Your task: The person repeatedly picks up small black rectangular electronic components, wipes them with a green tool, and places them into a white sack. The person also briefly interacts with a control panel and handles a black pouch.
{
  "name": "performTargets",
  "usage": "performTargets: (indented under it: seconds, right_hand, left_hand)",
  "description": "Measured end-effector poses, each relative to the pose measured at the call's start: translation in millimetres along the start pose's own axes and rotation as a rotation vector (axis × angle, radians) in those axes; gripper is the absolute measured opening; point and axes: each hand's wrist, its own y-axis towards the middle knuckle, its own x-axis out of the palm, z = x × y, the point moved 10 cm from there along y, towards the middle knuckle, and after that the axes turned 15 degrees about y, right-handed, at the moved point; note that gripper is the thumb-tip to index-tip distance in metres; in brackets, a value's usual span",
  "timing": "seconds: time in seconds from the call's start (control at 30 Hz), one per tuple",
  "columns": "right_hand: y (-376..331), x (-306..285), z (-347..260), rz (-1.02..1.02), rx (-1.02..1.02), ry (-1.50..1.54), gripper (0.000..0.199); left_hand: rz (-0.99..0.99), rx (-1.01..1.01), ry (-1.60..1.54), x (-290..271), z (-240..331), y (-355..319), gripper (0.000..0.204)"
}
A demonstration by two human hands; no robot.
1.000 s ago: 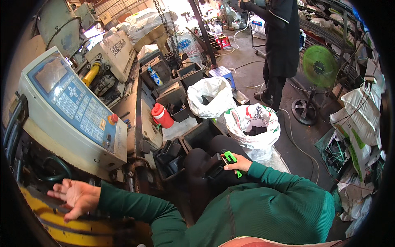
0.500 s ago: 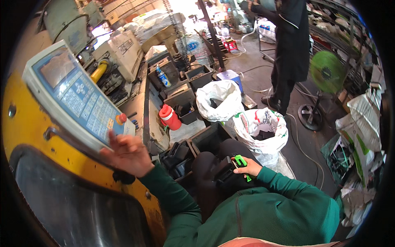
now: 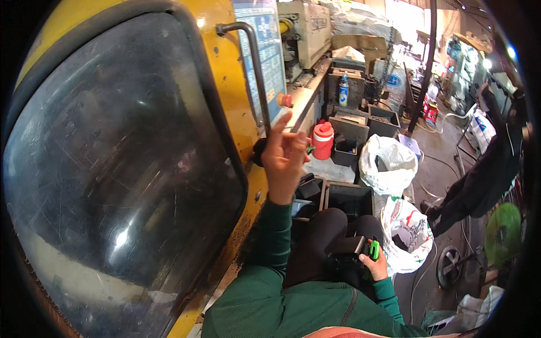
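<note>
Beside the yellow machine door (image 3: 225, 73) I have my left hand (image 3: 284, 158) raised, palm turned toward me, fingers (image 3: 282, 127) loosely curled and released, grasping nothing. The index finger points up and its tip sits just below the red round button (image 3: 285, 100) on the blue-grey control panel (image 3: 265, 56), near it but I cannot tell whether it touches. The bent grey handle bar (image 3: 256, 67) on the door runs down just left of that hand, apart from the fingers. The door's large dark window (image 3: 112, 169) fills the left of my view.

Down at my lap, my right hand (image 3: 376, 266) is clenched around a small green and black tool (image 3: 369, 249). The green end sticks up out of the fist above the thumb, and a black part lies to its left against my dark trousers. The fingers wrap it from the right side.

Beyond my left hand stands a red jug with a white lid (image 3: 323, 141) on the cluttered surface, with dark plastic bins (image 3: 349, 197) around and below it. A white sack (image 3: 389, 163) and a printed sack (image 3: 408, 225) stand open on the floor to the right. Another person in dark clothing (image 3: 484, 180) stands at the far right, near a green fan (image 3: 503, 234).
</note>
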Motion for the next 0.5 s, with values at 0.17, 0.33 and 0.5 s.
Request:
performTargets:
  seconds: [0.17, 0.33, 0.5]
  right_hand:
    - [-7, -35, -14, 0.146, -0.2, -0.523, 0.054]
    - [-9, 14, -77, 0.172, 0.015, 0.329, 0.05]
    - [12, 63, -102, 0.034, -0.196, 0.449, 0.053]
  left_hand:
    - [-0.157, -0.025, 0.183, 23, -15, -17, 0.028]
    - [-0.929, 0.105, 0.318, 145, -36, -173, 0.03]
    - [-0.881, 0.076, 0.234, 172, -31, -206, 0.034]
